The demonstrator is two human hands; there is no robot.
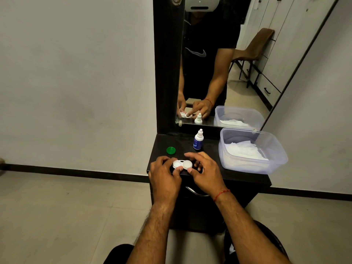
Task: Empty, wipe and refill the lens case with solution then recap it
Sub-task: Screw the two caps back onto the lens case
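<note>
While the left hand (164,175) grips the case (177,164), the right hand (205,170) pinches its white cap (187,164); a level, gentle twist should avoid spills.

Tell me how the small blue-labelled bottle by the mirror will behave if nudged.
The bottle stands upright, tall and narrow on a small base, so it would probably tip easily. It looks like small plastic, so likely light. Its round body might roll across the dark tabletop once down.
</note>
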